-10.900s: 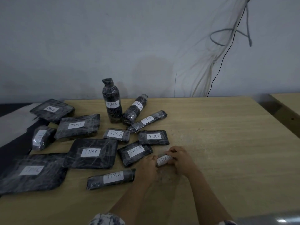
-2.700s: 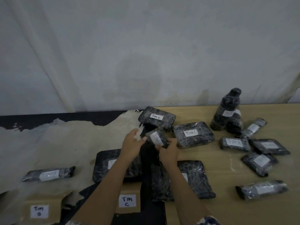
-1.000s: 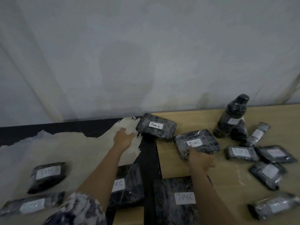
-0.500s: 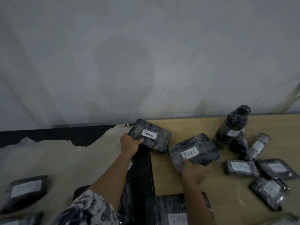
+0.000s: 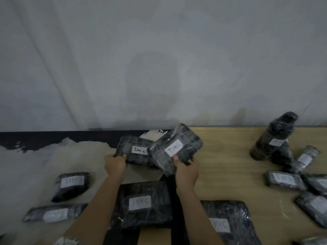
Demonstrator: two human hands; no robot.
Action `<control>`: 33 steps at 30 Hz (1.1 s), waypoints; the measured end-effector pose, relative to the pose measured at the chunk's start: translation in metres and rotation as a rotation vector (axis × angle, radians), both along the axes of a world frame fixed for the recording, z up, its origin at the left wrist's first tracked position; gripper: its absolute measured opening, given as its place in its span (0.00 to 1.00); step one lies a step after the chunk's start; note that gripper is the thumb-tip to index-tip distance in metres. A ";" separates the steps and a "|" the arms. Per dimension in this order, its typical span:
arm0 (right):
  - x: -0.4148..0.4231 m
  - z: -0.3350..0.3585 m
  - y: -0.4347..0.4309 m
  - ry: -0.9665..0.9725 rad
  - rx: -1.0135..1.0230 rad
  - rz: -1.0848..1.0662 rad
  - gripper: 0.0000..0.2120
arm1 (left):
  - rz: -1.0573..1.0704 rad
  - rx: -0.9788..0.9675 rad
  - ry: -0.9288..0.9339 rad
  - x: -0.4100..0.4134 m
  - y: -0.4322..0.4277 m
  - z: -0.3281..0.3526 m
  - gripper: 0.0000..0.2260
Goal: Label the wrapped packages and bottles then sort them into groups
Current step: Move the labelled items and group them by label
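My left hand (image 5: 114, 164) grips the near left corner of a black wrapped package labelled "TIM C" (image 5: 131, 150). My right hand (image 5: 186, 169) holds a second black wrapped package labelled "TIMC" (image 5: 177, 147), lifted and tilted so that it overlaps the first one's right side. Below my arms lie two large flat "TIMC" packages, one between my arms (image 5: 141, 204) and one at the lower right (image 5: 228, 225). A wrapped bottle (image 5: 274, 137) stands upright at the far right.
Two wrapped packages (image 5: 71, 185) (image 5: 54, 213) lie on the pale worn surface at the left. At the right, a "TIMB" package (image 5: 283, 179), a wrapped tube (image 5: 305, 158) and more wrapped packages (image 5: 315, 207) lie on the wooden table (image 5: 230, 156). A grey wall stands behind.
My right hand has lifted its "TIMC" package off the table and carried it left over the other one. My left hand still grips the first package, now pulled slightly nearer.
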State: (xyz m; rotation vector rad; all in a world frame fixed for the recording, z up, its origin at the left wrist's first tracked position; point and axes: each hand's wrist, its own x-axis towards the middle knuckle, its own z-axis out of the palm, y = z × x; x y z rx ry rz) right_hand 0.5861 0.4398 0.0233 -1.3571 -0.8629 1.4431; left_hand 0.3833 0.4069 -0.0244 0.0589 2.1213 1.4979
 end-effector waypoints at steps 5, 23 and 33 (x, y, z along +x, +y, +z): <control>-0.033 -0.006 -0.033 -0.276 -0.020 0.323 0.20 | -0.053 -0.169 -0.073 -0.015 -0.034 -0.012 0.13; 0.099 -0.008 -0.050 -0.977 -0.122 0.131 0.20 | -0.874 -0.186 0.793 0.186 -0.071 0.061 0.12; 0.187 -0.017 -0.058 -0.957 -0.446 0.139 0.39 | -1.157 -0.589 0.712 0.263 -0.086 0.021 0.24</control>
